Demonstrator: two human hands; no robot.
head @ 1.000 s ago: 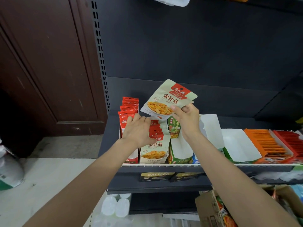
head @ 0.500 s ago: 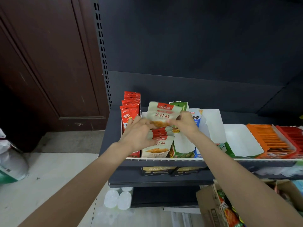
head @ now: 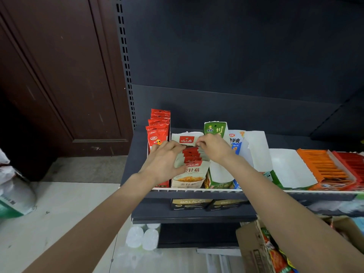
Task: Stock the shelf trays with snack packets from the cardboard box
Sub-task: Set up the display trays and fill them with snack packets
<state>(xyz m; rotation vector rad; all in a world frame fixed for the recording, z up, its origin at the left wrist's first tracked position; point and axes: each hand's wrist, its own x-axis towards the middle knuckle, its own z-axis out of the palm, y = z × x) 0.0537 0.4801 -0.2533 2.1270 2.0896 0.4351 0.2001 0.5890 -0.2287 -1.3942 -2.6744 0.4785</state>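
A beige snack packet (head: 186,139) with a red label stands at the back of a tray row of like packets (head: 192,172) on the dark shelf. My right hand (head: 213,147) pinches its top right corner. My left hand (head: 164,161) lies on the front packets of that row, fingers bent over their tops, holding them forward. The cardboard box (head: 254,251) with more packets sits at the lower right, partly behind my right arm.
Red packets (head: 158,131) fill the tray to the left, by the perforated upright (head: 126,62). Green (head: 215,129) and blue-white (head: 236,142) cartons, white trays (head: 289,168), orange (head: 323,170) and red (head: 352,164) trays lie to the right. Dark boxes (head: 204,203) and white bottles (head: 142,236) sit below.
My right hand brought the packet down from above the shelf and slid it in at the back of the row. My left hand stayed on the front packets.
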